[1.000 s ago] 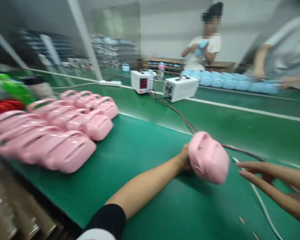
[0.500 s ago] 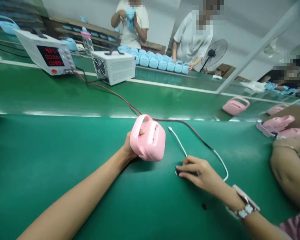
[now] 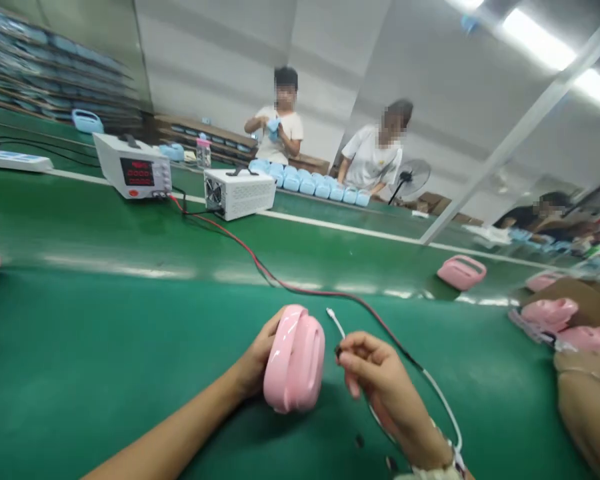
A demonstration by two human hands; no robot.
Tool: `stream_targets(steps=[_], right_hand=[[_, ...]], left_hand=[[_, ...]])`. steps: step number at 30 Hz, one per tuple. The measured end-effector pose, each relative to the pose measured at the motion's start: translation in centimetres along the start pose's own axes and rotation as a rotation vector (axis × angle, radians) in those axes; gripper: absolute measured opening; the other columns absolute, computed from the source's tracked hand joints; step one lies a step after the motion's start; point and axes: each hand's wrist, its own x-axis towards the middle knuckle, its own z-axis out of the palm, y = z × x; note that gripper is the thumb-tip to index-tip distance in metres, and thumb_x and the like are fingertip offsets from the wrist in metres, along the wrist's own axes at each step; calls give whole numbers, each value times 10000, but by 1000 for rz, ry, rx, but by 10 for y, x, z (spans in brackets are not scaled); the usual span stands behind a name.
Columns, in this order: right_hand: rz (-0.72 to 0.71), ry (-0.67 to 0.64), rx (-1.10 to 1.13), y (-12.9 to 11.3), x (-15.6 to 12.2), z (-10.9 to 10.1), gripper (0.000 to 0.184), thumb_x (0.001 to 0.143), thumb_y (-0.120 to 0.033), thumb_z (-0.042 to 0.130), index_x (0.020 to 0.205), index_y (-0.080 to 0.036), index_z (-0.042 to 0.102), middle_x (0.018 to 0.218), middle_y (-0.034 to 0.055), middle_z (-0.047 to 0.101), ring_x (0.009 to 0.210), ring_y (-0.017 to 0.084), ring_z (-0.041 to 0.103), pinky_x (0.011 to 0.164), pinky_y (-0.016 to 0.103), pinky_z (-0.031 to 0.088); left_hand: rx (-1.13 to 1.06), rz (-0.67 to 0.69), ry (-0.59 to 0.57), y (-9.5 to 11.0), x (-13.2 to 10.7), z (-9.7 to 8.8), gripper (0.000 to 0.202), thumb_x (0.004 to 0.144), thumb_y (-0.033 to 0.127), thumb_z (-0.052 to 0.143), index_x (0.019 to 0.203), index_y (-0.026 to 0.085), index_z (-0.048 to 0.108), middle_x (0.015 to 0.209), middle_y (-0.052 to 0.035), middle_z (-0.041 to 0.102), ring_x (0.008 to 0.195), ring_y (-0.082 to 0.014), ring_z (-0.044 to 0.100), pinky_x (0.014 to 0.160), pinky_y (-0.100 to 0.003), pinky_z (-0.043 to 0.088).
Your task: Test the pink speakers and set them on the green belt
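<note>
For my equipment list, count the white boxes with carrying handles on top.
2. One white box with a red display stands toward the left; the other white box, with a fan grille, stands right of it, beyond the pink case in the left hand. None seems hidden.

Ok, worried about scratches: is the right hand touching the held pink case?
Apart: the head view shows green tabletop between right hand and pink case.

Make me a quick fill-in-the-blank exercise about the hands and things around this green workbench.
The left hand holds a casing coloured ____.
The hand pinching a small dark piece is the ____ one.
The display digits glow ____.
The long row of casings in the background is light ____.
Missing words: pink, right, red, blue.
</note>
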Motion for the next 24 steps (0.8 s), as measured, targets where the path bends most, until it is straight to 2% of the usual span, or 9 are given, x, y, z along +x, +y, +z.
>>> stream_targets(steps=[2,5,8,15,19,24], right_hand=[[24,21,44,-4,-3,11,310,509,-330,906,653,-164,687,551,-21,621,339,48,465,379,175,321],[62,21,37,-3,-11,15,246,555,-292,890,600,-160,687,481,-26,597,367,56,500,416,169,363],[84,13,8,-1,-18,12,219,550,-262,891,582,-166,696,489,-11,622,387,70,528,427,175,389],[124,11,-40,-2,-19,6,194,542,-242,895,583,-173,719,515,5,651,387,76,543,413,174,388],[161,19,-31,-2,-19,4,205,511,-218,905,583,-171,720,526,7,658,380,79,540,387,171,372],[241,-59,-39,-8,-18,-1,219,501,-222,909,582,-169,713,507,4,648,359,85,516,342,174,343]], left_hand=[[49,25,-10,-7,3,-5,518,509,395,826,935,195,609,801,-13,605,683,-173,537,630,-271,396],[87,-13,-11,-14,4,-9,585,503,377,817,1026,219,607,855,-15,618,738,-188,558,688,-282,422],[130,-9,-42,-12,1,-8,605,529,390,795,1076,227,592,864,-15,616,762,-198,567,713,-290,438],[176,-12,-114,-4,0,-4,628,538,432,806,1087,230,576,926,-28,597,777,-205,561,656,-276,453],[259,56,-196,-7,5,-7,645,534,443,824,1098,240,585,990,-20,571,834,-204,530,687,-270,444],[318,68,-238,-9,6,-8,627,575,408,811,1135,259,572,1005,-12,569,825,-183,519,723,-269,430]])
